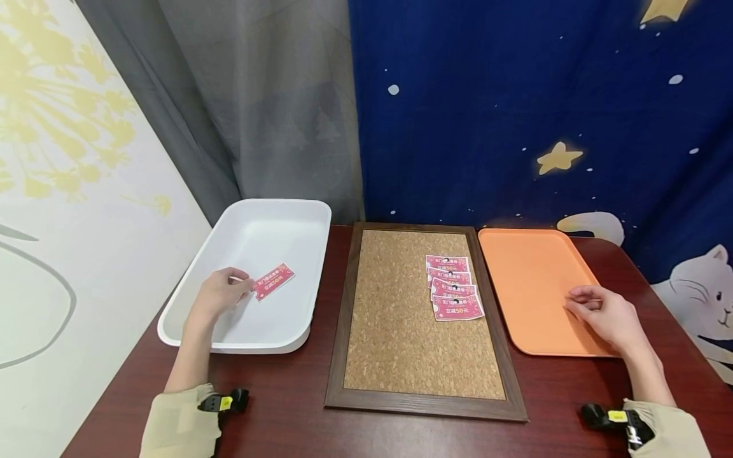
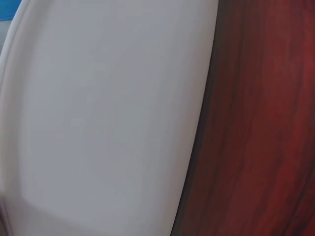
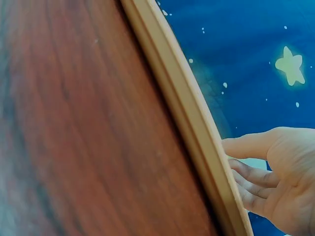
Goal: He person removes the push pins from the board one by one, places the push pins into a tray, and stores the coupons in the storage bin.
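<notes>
Over the white tray (image 1: pixel 275 219), my left hand (image 1: pixel 220 294) pinches a pink coupon (image 1: pixel 273 281) by its left end. In the left wrist view the tray fills most of the frame, and the hand is almost wholly out of sight. My right hand (image 1: pixel 609 316) is at the right part of the orange tray (image 1: pixel 529 280), thumb and forefinger bent towards each other; I cannot tell whether they hold something small. The tray's rim (image 3: pixel 184 110) hides the fingertips of the right hand (image 3: pixel 290 169) in the right wrist view.
Between the trays lies a cork board (image 1: pixel 395 337) in a brown wooden frame. Several pink coupons (image 1: pixel 458 308) overlap in a column on its right side, each with a dark pin. All stand on a dark red table (image 1: pixel 275 407), before a grey and blue curtain (image 1: pixel 446 146).
</notes>
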The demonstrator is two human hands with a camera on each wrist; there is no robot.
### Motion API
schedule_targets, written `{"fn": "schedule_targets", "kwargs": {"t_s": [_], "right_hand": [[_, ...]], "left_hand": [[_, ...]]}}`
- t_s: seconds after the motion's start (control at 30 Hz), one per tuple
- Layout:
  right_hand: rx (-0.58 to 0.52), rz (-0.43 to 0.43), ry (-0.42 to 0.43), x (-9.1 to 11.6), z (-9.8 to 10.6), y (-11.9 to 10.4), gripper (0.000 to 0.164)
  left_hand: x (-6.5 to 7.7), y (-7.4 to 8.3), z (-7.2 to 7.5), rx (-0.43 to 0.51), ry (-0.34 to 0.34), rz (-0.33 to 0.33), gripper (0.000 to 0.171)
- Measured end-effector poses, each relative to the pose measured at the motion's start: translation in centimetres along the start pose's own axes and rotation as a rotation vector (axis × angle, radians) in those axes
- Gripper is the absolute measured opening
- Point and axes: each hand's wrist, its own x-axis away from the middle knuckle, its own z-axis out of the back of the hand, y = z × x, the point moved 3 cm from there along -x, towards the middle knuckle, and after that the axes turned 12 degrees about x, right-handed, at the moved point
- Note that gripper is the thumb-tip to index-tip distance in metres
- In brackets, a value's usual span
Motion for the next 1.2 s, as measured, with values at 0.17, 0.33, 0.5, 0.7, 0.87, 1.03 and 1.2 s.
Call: {"fn": "schedule_targets", "kwargs": {"t_s": [0.17, 0.33, 0.5, 0.7, 0.87, 1.03, 1.2], "right_hand": [[-0.007, 0.021, 0.047, 0.0, 0.6, -0.6, 0.030], [-0.018, 0.055, 0.082, -0.2, 1.0, -1.1, 0.030], [-0.028, 0.088, 0.087, -0.3, 1.2, -1.5, 0.030], [-0.064, 0.134, 0.083, -0.1, 1.8, -2.4, 0.029], [-0.077, 0.166, 0.087, -0.1, 2.2, -3.5, 0.030], [-0.097, 0.214, 0.113, -0.2, 2.3, -4.7, 0.028], [-0.105, 0.232, 0.136, -0.1, 2.3, -5.5, 0.026]], "left_hand": [[-0.2, 0.3, -0.1, 0.022, -0.001, -0.033, 0.043], [-0.1, 0.9, -0.3, 0.050, 0.001, -0.061, 0.041], [0.1, 1.9, -0.7, 0.065, 0.017, -0.119, 0.038], [0.7, 3.1, -1.3, 0.078, 0.022, -0.174, 0.033], [1.4, 4.5, -1.9, 0.096, 0.015, -0.234, 0.029], [2.0, 6.0, -2.7, 0.107, -0.009, -0.316, 0.026], [2.7, 7.0, -3.3, 0.131, -0.028, -0.340, 0.025]]}}
